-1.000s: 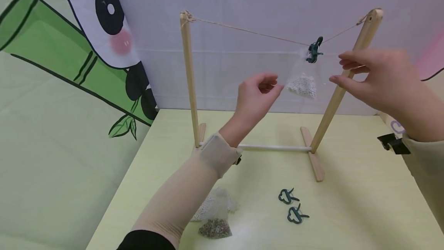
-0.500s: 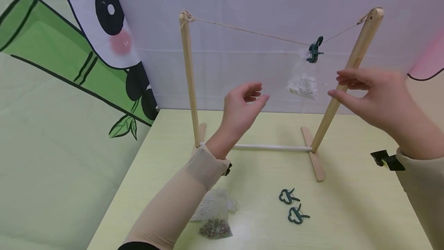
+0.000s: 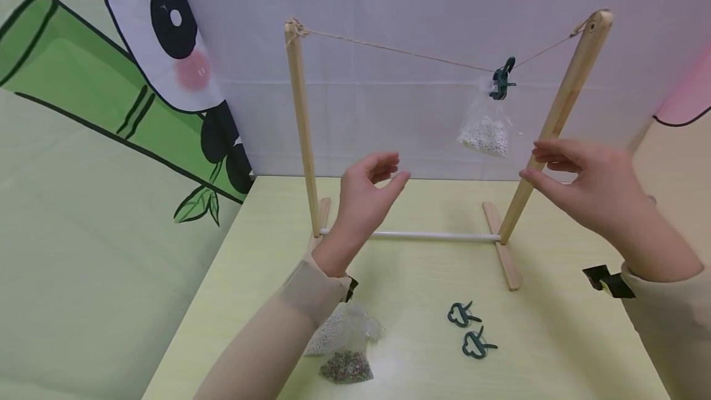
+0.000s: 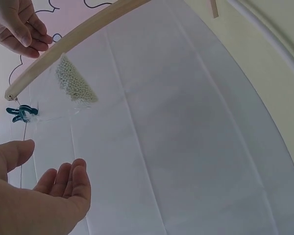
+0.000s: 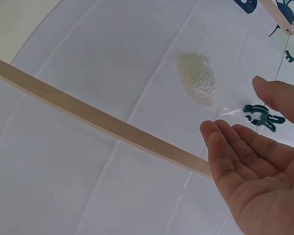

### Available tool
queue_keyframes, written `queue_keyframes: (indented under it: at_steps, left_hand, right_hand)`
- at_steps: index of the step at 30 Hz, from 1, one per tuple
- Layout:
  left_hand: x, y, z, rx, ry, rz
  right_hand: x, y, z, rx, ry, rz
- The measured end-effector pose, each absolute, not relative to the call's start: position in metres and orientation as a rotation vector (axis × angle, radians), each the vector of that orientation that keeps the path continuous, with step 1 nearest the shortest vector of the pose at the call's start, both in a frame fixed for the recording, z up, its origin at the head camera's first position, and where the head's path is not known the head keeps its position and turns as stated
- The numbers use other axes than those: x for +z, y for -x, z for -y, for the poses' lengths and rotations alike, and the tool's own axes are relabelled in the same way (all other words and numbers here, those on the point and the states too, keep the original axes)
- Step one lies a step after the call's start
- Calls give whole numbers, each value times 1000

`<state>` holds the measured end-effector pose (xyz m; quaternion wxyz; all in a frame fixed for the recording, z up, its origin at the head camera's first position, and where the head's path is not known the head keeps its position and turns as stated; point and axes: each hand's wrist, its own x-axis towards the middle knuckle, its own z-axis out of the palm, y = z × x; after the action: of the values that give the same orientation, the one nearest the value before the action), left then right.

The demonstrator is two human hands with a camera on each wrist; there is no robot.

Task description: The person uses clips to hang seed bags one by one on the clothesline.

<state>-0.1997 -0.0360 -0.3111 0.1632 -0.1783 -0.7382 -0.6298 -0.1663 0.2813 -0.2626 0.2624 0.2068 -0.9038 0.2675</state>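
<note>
Clear plastic holds dark mixed bits in the nearest bag point(image 3: 347, 369), on a pale table point(image 3: 416, 363); a bag of white pellets point(image 3: 332, 332) lies just beside it, two green clips point(image 3: 480, 345) off to my right. Beyond, I see the left hand point(image 3: 366, 199) and right hand point(image 3: 586, 187) raised, fingers relaxed, grasping nothing. Between them, farther back and higher, a clipped bag of white beads point(image 3: 484, 136) hangs from the string point(image 3: 400, 50) of a wooden frame point(image 3: 302, 128).

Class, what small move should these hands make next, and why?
Probably lower the empty left hand toward the see-through bag of mixed dark grains on the pale yellow tabletop: one clear plastic bag of white beads already hangs from the thin brown string by a dark green plastic clip, and two more green clips lie loose.
</note>
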Motion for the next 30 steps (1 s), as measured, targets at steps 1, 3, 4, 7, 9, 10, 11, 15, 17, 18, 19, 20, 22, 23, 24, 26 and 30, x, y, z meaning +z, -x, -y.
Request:
queue_keyframes:
  at_steps: [1,3,4,7,9,10,11,15,17,18,19,20,22,23,24,26,30]
  left_hand:
    - [-312,199,37,-1792,503,2112]
    - [-314,196,40,-1778,485,2130]
    - [-315,195,41,-1768,475,2140]
    - [-319,191,45,-1743,443,2163]
    - [-323,189,49,-1732,428,2173]
    - [-325,187,51,-1726,418,2180]
    - [-328,186,54,-1725,410,2185]
    - [-335,184,64,-1729,379,2187]
    - [-338,183,68,-1746,374,2176]
    - [-339,182,69,-1752,369,2172]
    - [-340,181,71,-1760,364,2169]
    - [-341,180,73,-1768,360,2169]
    - [-344,178,76,-1776,349,2177]
    - [-346,178,78,-1779,343,2181]
    - [-348,177,80,-1780,337,2185]
    - [-352,175,84,-1783,331,2190]
    - [-359,171,90,-1767,297,2209]
  right_hand:
    - [-265,166,-281,740,-555,2445]
    - [-270,166,-281,751,-545,2448]
    - [-272,165,-281,758,-543,2447]
    - [-278,164,-281,777,-541,2445]
    - [-282,163,-281,774,-537,2452]
    - [-284,163,-280,776,-532,2457]
    - [-286,163,-280,773,-527,2462]
    - [-293,163,-280,772,-506,2481]
    - [-296,162,-282,775,-495,2491]
    - [-298,162,-282,783,-491,2496]
    - [-299,162,-282,789,-487,2505]
    - [-300,161,-283,791,-483,2514]
    - [-303,160,-284,805,-486,2523]
    - [-304,160,-284,814,-488,2522]
    - [-305,159,-284,816,-495,2519]
    - [-309,158,-283,824,-505,2515]
    - [-318,155,-280,837,-505,2529]
